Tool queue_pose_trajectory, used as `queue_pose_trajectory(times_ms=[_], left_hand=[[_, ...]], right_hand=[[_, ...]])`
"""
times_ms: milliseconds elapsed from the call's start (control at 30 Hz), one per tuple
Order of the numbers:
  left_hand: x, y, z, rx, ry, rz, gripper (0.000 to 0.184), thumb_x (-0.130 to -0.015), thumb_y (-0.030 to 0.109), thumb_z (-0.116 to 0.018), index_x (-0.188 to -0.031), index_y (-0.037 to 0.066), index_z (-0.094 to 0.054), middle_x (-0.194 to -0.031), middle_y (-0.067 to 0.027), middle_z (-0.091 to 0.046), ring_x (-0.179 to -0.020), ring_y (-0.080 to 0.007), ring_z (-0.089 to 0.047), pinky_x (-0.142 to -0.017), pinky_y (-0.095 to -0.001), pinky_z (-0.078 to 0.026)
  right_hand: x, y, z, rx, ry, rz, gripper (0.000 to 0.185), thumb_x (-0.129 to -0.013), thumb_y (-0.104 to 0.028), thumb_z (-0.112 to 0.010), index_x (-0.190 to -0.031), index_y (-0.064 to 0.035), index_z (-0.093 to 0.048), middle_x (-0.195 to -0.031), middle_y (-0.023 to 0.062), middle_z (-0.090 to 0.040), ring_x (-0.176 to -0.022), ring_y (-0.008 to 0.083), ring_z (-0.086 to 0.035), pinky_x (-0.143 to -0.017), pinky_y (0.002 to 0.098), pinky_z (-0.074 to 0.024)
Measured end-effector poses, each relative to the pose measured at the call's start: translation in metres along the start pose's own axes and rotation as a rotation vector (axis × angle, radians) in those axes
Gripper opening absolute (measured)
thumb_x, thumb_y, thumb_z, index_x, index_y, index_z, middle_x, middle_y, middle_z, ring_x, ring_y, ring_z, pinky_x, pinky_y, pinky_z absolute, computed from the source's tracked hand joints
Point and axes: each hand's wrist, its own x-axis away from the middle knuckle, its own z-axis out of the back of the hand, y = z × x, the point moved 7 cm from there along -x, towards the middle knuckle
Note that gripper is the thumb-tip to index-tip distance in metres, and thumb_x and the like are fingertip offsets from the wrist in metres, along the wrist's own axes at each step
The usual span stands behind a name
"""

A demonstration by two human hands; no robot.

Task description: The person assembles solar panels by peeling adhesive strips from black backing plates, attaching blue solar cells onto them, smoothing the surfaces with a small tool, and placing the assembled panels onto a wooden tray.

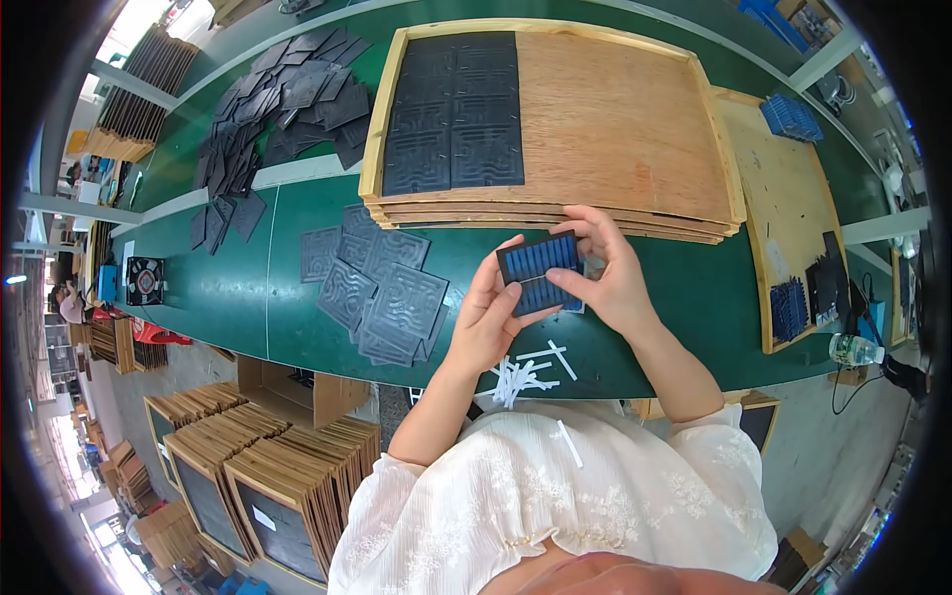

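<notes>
A small dark-blue solar panel (pixel 540 260) with pale lines across it is held up over the green bench, between both hands. My left hand (pixel 486 315) grips its left side, thumb on the front face. My right hand (pixel 613 280) holds the right side, its thumb pressed on the panel's middle. Part of a blue item shows behind the right hand; I cannot make out what it is. White strips (pixel 521 377) lie loosely piled at the bench edge below the hands. Another white strip (pixel 569 443) rests on my blouse.
Black patterned square plates (pixel 402 302) lie left of my hands, with a larger heap (pixel 297 89) behind. Ahead stands a stack of wooden-framed boards (pixel 625 119), the top one partly lined with black plates. A board (pixel 783 198) with blue pieces and a bottle (pixel 856 350) are right.
</notes>
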Motion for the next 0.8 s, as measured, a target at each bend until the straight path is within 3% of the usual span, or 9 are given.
queue_pose_trajectory(times_ms=[200, 300, 367, 467, 567, 600, 700, 800], left_hand=[[0.0, 0.009, -0.002, 0.064, 0.018, -0.023, 0.053, -0.102, 0.003, -0.037, -0.153, 0.01, -0.025, -0.145, -0.0194, -0.043, -0.131, -0.038, -0.051, -0.1, -0.0562, -0.051], [-0.001, 0.008, -0.001, 0.091, 0.016, -0.022, 0.055, -0.101, 0.001, -0.039, -0.153, 0.009, -0.024, -0.145, -0.0196, -0.043, -0.13, -0.038, -0.051, -0.1, -0.056, -0.051], [0.0, 0.007, -0.001, 0.144, 0.015, -0.02, 0.058, -0.099, -0.002, -0.043, -0.152, 0.008, -0.023, -0.145, -0.019, -0.042, -0.129, -0.0358, -0.052, -0.1, -0.0527, -0.052], [0.001, 0.016, 0.012, -0.3, 0.193, -0.343, 0.05, -0.094, -0.006, -0.055, -0.141, 0.001, -0.039, -0.125, -0.0151, -0.058, -0.108, -0.0237, -0.064, -0.087, -0.0368, -0.058], [0.009, 0.016, 0.036, -0.568, 0.294, -0.313, 0.031, -0.09, -0.005, -0.065, -0.12, -0.003, -0.054, -0.096, -0.0071, -0.065, -0.08, -0.012, -0.064, -0.07, -0.0235, -0.053], [0.009, 0.024, 0.025, -0.57, 0.383, -0.337, 0.011, -0.092, -0.001, -0.066, -0.102, -0.003, -0.061, -0.079, -0.0028, -0.064, -0.066, -0.0084, -0.06, -0.062, -0.0197, -0.047], [0.01, 0.016, 0.031, -0.568, 0.382, -0.277, 0.007, -0.094, 0.001, -0.064, -0.1, -0.003, -0.062, -0.082, -0.0036, -0.064, -0.068, -0.0087, -0.059, -0.063, -0.0211, -0.048], [0.008, 0.014, 0.035, -0.564, 0.352, -0.286, 0.006, -0.095, 0.003, -0.063, -0.099, -0.001, -0.062, -0.078, 0.0007, -0.064, -0.066, -0.0038, -0.058, -0.06, -0.0172, -0.046]], right_hand=[[-0.002, 0.003, 0.015, -0.116, -0.037, -0.087, 0.043, -0.082, 0.0, -0.075, -0.122, -0.0041, -0.058, -0.086, 0.002, -0.067, -0.079, 0.0063, -0.058, -0.072, 0.021, -0.045], [0.001, 0.003, 0.015, -0.152, -0.056, -0.202, 0.043, -0.083, 0.0, -0.076, -0.122, -0.0041, -0.058, -0.086, 0.002, -0.067, -0.079, 0.0056, -0.059, -0.07, 0.0202, -0.045], [0.001, 0.005, 0.017, -0.174, -0.027, -0.162, 0.042, -0.083, -0.001, -0.075, -0.122, -0.0042, -0.058, -0.087, 0.0021, -0.067, -0.079, 0.0054, -0.059, -0.069, 0.0202, -0.0451], [0.001, 0.004, 0.022, -0.201, 0.023, -0.108, 0.042, -0.084, -0.001, -0.075, -0.123, -0.0046, -0.058, -0.088, 0.0018, -0.067, -0.079, 0.0052, -0.059, -0.068, 0.0202, -0.0451], [0.001, 0.0, 0.026, -0.174, 0.04, -0.082, 0.043, -0.084, -0.001, -0.075, -0.124, -0.0054, -0.057, -0.088, 0.0014, -0.067, -0.079, 0.005, -0.059, -0.068, 0.0199, -0.0447], [0.001, -0.001, 0.025, -0.157, 0.04, -0.077, 0.043, -0.084, -0.001, -0.075, -0.124, -0.0057, -0.057, -0.088, 0.0013, -0.067, -0.079, 0.0049, -0.059, -0.068, 0.0197, -0.0445], [0.002, -0.001, 0.021, -0.169, 0.016, -0.06, 0.044, -0.085, 0.0, -0.074, -0.125, -0.0063, -0.056, -0.087, 0.0011, -0.068, -0.079, 0.0049, -0.059, -0.067, 0.0196, -0.044], [0.002, -0.002, 0.021, -0.122, 0.014, -0.044, 0.044, -0.085, 0.0, -0.074, -0.125, -0.0069, -0.056, -0.087, 0.001, -0.068, -0.078, 0.0047, -0.059, -0.066, 0.0199, -0.0434]])
